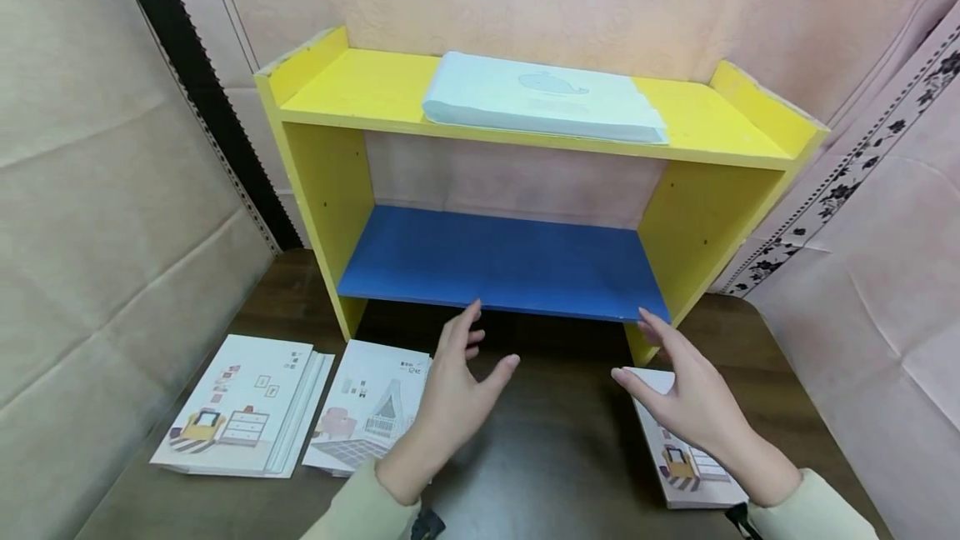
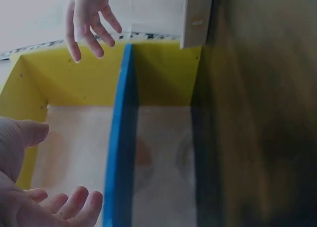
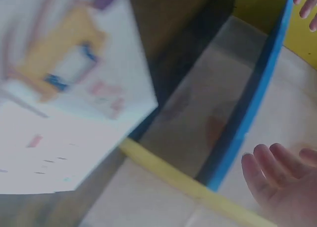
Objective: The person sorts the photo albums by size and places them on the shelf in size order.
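Observation:
Both hands hover over the table in front of a small shelf unit with yellow sides (image 1: 330, 190) and a blue lower board (image 1: 502, 261). My left hand (image 1: 461, 394) holds nothing; its fingers are spread loosely near the front edge of the blue board, beside a white illustrated book (image 1: 371, 411). My right hand (image 1: 693, 398) is likewise relaxed, above another white book (image 1: 678, 461) that it partly covers in the head view. In the right wrist view that book (image 3: 74, 98) looms close, apart from the right hand (image 3: 287, 182). A pale blue folded item with a whale print (image 1: 547, 98) lies on the top shelf.
A stack of white books (image 1: 232, 407) lies at the table's left. The dark wooden table (image 1: 547, 448) runs beneath the shelf. Pale cloth (image 1: 112, 232) hangs at the left, behind and at the right, with a black floral border (image 1: 840, 190) on the right side.

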Demonstrator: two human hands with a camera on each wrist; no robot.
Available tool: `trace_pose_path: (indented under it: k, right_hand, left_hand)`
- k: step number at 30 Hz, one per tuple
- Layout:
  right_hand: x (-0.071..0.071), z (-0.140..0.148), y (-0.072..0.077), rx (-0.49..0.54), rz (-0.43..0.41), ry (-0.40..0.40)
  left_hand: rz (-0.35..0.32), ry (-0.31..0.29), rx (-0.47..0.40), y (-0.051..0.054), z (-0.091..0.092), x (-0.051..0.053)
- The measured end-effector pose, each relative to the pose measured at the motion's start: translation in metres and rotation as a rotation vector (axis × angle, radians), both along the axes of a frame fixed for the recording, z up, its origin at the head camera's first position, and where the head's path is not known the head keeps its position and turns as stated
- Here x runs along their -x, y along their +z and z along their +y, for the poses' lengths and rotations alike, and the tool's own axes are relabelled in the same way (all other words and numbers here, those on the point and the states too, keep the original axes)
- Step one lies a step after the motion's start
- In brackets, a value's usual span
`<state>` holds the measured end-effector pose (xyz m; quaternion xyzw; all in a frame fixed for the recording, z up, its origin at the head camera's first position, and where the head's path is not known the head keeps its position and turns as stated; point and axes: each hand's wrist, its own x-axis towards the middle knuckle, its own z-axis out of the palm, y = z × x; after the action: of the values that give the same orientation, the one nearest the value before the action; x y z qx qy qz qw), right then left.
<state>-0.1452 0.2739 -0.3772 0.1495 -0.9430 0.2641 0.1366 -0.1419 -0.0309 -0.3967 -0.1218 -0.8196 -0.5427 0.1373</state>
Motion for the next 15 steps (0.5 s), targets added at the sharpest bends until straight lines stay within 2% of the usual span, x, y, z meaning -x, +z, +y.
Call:
trace_pose_path:
  k: [4,8,11,15]
  right_hand:
    - [-0.007,0.012,-0.017,-0.014,-0.036,-0.030]
    - [-0.013,0.025,-0.033,-0.007,-0.083,-0.062]
    - [-0.017,0.035,-0.042,0.009,-0.157,-0.101]
    - [-0.020,0.047,-0.047,0.033,-0.279,-0.161]
  left_hand:
    - [-0.052,-0.035,-0.011,-0.013,0.013,-0.007]
    - [-0.149,-0.076,-0.034,-0.021,0.026,-0.014]
    - [-0.207,-0.092,-0.054,-0.026,0.035,-0.018]
    - [-0.248,-0.106,-0.084,-0.032,0.052,-0.022]
